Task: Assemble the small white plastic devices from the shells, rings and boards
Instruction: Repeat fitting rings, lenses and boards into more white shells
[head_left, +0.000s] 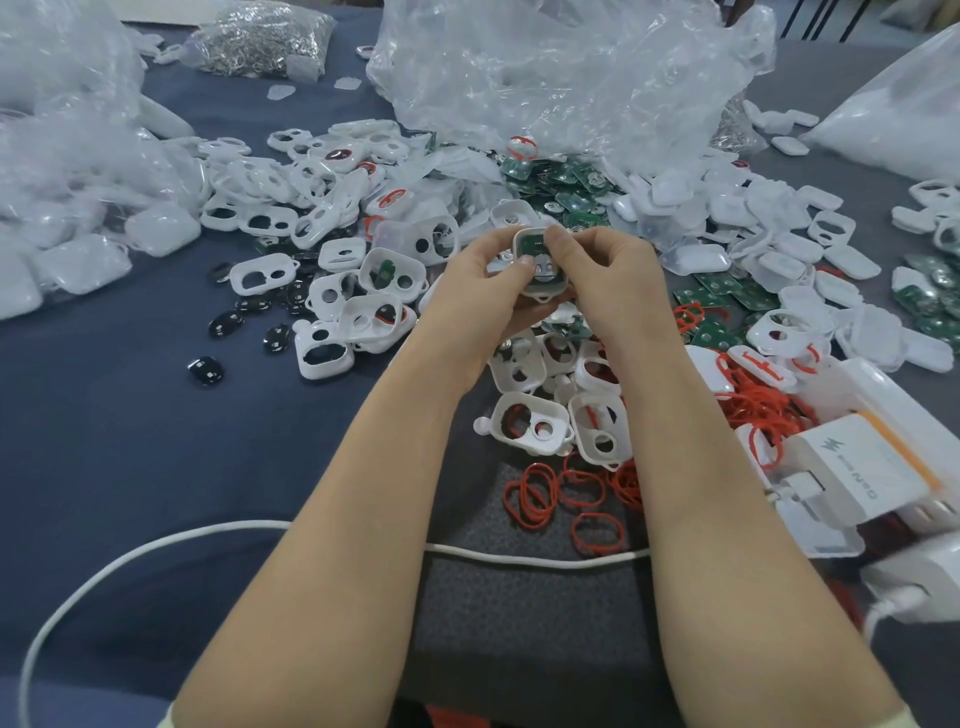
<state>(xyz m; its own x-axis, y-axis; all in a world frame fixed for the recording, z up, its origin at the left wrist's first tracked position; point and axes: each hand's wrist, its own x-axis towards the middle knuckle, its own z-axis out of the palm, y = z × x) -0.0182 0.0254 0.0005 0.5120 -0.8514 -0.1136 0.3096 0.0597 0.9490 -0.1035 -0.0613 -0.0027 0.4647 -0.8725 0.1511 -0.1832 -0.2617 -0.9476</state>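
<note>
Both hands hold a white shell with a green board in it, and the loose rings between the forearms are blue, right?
The rings are red, not blue; the head view shows it. The left hand and right hand do hold the white shell with the green board in it.

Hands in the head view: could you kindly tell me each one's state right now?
Left hand: grips the white shell.
Right hand: pinches the same shell.

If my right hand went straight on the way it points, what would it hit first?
The right hand pinches the white device, so that comes first; beyond it, likely the left hand, though depth is unclear.
</note>
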